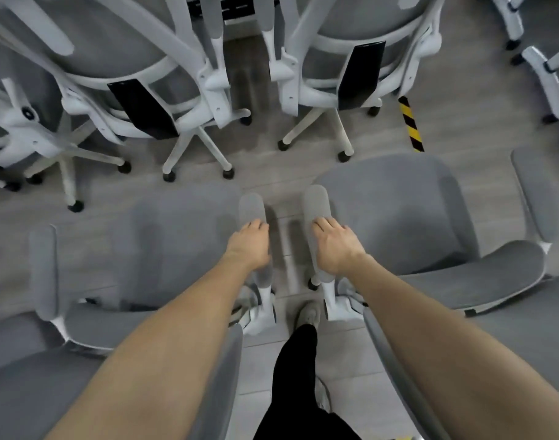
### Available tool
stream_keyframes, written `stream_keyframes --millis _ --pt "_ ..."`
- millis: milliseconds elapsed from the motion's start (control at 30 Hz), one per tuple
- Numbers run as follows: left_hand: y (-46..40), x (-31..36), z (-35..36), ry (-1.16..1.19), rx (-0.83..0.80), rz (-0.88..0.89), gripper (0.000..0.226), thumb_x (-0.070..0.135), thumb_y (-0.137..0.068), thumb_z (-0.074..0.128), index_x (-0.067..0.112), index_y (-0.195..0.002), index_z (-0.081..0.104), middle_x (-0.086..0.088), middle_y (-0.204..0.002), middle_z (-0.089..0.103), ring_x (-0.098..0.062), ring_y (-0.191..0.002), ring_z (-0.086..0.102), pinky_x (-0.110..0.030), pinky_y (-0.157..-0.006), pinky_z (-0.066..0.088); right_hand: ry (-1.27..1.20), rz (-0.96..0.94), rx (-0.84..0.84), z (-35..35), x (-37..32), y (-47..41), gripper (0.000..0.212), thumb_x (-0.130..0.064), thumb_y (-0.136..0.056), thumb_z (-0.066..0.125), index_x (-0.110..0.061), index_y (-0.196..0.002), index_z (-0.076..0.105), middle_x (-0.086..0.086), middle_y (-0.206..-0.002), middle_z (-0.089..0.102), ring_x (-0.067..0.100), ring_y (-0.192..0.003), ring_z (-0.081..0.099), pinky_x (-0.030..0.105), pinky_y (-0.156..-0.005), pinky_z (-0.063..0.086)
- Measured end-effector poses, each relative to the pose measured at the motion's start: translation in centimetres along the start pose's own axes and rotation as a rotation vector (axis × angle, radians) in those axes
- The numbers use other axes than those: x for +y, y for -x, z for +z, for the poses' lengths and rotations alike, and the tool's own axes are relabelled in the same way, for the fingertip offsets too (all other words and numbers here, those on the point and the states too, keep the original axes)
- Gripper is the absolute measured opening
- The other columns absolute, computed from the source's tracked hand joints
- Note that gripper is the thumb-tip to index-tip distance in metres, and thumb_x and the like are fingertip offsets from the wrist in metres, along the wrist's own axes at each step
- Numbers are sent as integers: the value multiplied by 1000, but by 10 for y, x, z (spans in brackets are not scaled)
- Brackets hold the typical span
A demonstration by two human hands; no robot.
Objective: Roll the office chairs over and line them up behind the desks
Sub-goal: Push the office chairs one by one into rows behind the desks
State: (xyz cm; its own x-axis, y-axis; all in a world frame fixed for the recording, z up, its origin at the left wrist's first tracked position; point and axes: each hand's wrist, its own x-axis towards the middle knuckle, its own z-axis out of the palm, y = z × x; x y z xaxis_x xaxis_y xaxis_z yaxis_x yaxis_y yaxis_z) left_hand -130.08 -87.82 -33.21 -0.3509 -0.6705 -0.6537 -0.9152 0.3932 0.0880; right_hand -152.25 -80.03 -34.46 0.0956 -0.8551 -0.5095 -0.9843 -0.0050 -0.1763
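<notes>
Two grey office chairs flank me, seen from above. The left chair (176, 236) has its seat ahead of my left arm, and the right chair (395, 211) lies ahead of my right arm. My left hand (248, 246) grips the left chair's inner armrest (252, 208). My right hand (333, 246) grips the right chair's inner armrest (316, 201). My fingers curl over the pads' edges. My leg and shoe (306, 315) stand between the two chairs.
A row of grey chairs on white wheeled bases stands ahead: one (119, 58) at upper left, one (351, 52) at upper centre, more bases (542, 68) at far right. A black-and-yellow striped strip (410, 123) lies on the grey floor.
</notes>
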Motion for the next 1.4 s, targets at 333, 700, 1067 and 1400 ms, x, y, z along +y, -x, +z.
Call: stream_keyframes --millis 333,700,1067,1400 --pt "2 -13 14 34 22 77 87 29 -85 89 12 -157 45 -1 -165 31 -26 -152 38 -47 -116 51 -74 5 10 8 1 -5 66 -16 -83 63 -11 -147 48 -1 -146 43 25 -134 46 46 -97 54" --pt "79 6 -57 -128 116 60 39 28 -97 66 20 -136 63 -7 -132 60 -32 -124 64 -45 -97 57 104 56 -89 -83 -36 55 37 -22 -99 60 -9 -133 62 13 -134 63 35 -124 62 47 -99 56" --pt "324 47 -84 -218 510 51 40 45 -101 62 24 -136 61 -4 -129 66 -32 -121 67 -45 -90 58 121 31 215 -117 -109 266 12 -18 -97 55 -13 -107 60 11 -117 66 35 -106 66 44 -85 57" --pt "547 3 33 -217 864 185 14 27 -92 69 17 -101 70 -3 -92 67 -30 -82 68 -37 -62 47 140 -192 510 -59 -221 409 14 -26 -100 54 -13 -103 60 7 -109 65 33 -104 63 41 -77 45"
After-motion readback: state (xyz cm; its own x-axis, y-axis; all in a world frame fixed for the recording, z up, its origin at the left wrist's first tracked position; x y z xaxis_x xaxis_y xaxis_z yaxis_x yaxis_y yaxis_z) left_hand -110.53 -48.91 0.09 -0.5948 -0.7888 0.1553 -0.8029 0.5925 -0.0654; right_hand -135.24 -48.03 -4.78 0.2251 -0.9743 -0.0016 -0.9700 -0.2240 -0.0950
